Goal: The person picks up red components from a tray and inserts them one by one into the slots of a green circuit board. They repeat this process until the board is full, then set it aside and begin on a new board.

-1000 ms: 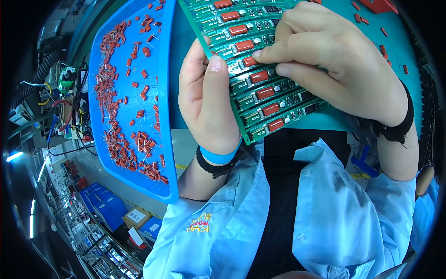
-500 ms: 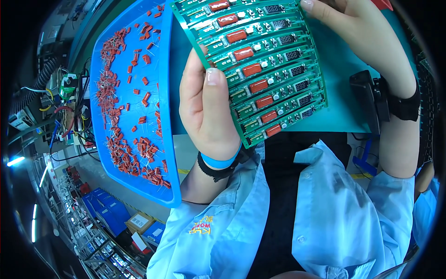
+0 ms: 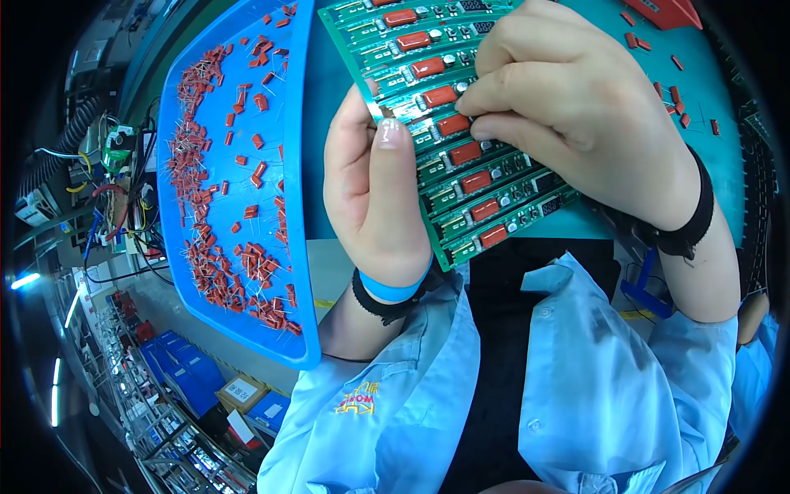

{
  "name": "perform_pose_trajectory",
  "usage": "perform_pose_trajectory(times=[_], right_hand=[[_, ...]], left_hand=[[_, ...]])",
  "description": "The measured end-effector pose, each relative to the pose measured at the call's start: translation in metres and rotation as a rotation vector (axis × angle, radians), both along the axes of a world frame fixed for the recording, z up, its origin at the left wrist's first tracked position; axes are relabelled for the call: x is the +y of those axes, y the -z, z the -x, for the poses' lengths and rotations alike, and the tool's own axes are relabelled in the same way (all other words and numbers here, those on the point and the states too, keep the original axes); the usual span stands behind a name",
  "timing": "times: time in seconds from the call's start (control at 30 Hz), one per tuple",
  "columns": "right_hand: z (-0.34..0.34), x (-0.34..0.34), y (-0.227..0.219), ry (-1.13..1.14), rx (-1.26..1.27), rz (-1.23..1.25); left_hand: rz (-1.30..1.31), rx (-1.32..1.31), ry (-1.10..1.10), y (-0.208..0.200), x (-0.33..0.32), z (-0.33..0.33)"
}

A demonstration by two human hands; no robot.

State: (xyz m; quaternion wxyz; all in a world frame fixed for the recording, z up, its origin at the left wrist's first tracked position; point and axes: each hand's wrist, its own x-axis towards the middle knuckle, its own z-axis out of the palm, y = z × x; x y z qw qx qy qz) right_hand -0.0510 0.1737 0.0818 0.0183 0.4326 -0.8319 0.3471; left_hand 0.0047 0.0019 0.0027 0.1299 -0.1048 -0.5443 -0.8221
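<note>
My left hand (image 3: 370,185) grips the left edge of a green circuit board panel (image 3: 349,59), its thumb on top and its fingers behind. The panel is tilted and raised over the bench. Several narrow strips make it up, each bearing a red capacitor (image 3: 465,153) and a small dark digit display (image 3: 547,206). My right hand (image 3: 584,115) bends over the panel's right side, covering part of it. Its thumb and fingertips are drawn together beside the red capacitors near the middle. Whatever lies between those fingertips is hidden.
On the left, a blue tray (image 3: 310,272) holds many loose red capacitors (image 3: 216,276) with wire leads. More capacitors (image 3: 676,99) lie on the green bench mat (image 3: 714,82), near a red bin (image 3: 671,10). Cables and equipment (image 3: 119,156) stand beyond the tray. Another person's sleeve (image 3: 753,362) shows at far right.
My right hand has moved from the panel's upper right corner down and left onto its middle, fingers now curled. The panel has shifted slightly; the mat's loose capacitors and red bin show more.
</note>
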Motion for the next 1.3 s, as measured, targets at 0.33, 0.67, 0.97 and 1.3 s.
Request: perform_pose_trajectory(times=[0.33,0.67,0.97,1.3], right_hand=[[-0.001,-0.006,0.013,-0.034,0.128,0.058],[-0.001,-0.009,-0.001,-0.059,-0.026,-0.001],[0.001,-0.016,0.029,-0.044,0.334,0.134],[-0.001,-0.016,0.028,-0.035,0.332,0.135]], left_hand=[[-0.012,-0.004,0.006,0.0,0.001,0.001],[0.051,-0.023,-0.008,0.0,-0.003,0.003],[0.052,-0.072,0.004,-0.004,-0.002,0.005],[0.105,-0.044,-0.046,-0.001,-0.003,0.002]])
